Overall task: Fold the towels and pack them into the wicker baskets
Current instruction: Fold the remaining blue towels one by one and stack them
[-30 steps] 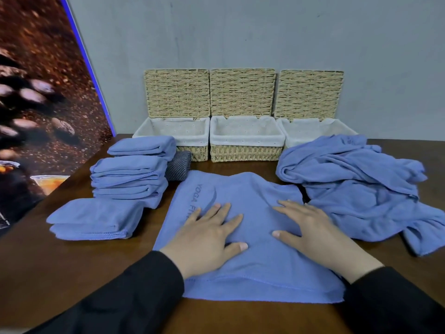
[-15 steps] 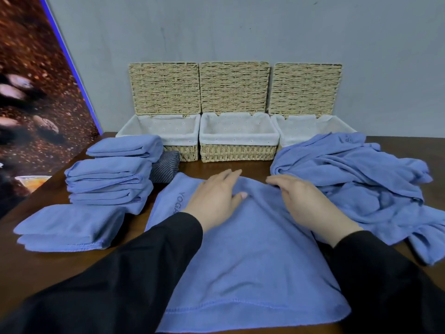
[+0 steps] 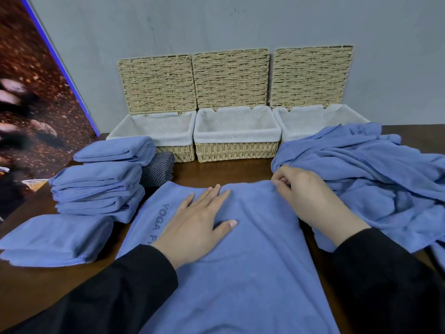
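Your hands are both on the spread towel — mid-fold, far edge.
Left hand [image 3: 197, 227] lies flat, fingers straight, pressing the towel [image 3: 240, 273] to the table [image 3: 204, 173]; right hand [image 3: 310, 201] pinches its far right corner just beside the unfolded pile [image 3: 373, 179]. Risk: you could catch pile cloth in that pinch and drag it into the fold, or lift the flat palm early so the layers skew. Folded stack [image 3: 98, 184] sits left; the three wicker baskets [image 3: 237, 150] behind hold no towels yet.
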A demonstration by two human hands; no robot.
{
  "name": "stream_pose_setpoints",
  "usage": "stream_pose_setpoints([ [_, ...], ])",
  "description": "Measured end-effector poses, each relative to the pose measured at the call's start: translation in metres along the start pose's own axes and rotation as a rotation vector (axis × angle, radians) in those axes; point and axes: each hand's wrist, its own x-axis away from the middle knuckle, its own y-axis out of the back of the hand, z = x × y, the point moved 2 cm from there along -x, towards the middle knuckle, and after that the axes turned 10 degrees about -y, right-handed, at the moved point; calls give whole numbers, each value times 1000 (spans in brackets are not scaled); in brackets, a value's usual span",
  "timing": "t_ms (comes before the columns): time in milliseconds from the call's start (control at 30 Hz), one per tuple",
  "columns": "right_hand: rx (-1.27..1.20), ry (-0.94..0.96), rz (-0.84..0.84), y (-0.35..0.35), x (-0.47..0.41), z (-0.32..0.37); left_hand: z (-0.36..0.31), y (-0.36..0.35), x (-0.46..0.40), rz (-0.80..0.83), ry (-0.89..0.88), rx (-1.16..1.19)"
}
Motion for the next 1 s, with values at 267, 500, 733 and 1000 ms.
stream_pose_setpoints([
  [267, 105, 180, -142, -1, 7, 16, -1, 5, 8, 72, -8, -35],
  [500, 184, 126, 461, -35, 43, 42, -5, -2, 6, 96, 29, -88],
  [733, 367, 76, 597, -27, 38, 26, 21, 21, -1, -130, 19, 78],
  [1000, 147, 123, 609, -26, 58, 79, 47, 17, 29, 81, 64, -71],
])
